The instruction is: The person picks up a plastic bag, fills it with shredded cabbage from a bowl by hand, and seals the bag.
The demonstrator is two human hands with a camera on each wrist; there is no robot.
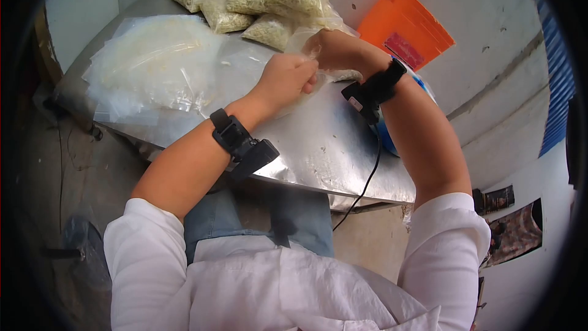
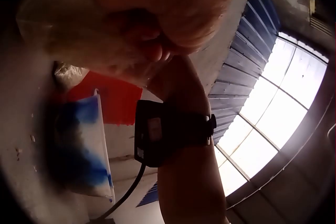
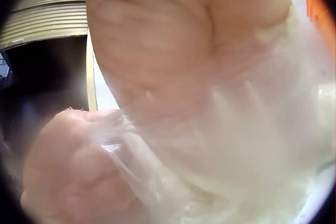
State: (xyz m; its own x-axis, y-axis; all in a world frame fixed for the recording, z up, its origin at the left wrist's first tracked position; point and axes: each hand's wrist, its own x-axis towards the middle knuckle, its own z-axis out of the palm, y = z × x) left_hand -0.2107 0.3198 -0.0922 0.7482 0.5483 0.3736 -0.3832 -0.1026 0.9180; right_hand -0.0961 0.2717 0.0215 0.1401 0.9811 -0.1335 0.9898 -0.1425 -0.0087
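Note:
Both hands meet over the metal table at a clear plastic bag [image 3: 252,155]. My left hand [image 1: 283,83] has its fingers curled and grips the bag's edge; the right wrist view shows the plastic drawn tight into that fist. Opposite it, my right hand [image 1: 343,51] holds the bag from the far side, its fingers largely hidden in the head view. Plastic spreads across the right palm in the right wrist view. In the left wrist view the bag [image 2: 58,24] looks cloudy and bulging.
A broad pile of flat clear bags [image 1: 153,64] lies left on the metal table [image 1: 324,147]. Several filled bags [image 1: 275,0] of pale pieces are heaped at the back. An orange container [image 1: 398,24] stands back right, with a blue-and-white sack [image 2: 86,150] near the right forearm. A cable [image 1: 370,178] hangs from the right wrist.

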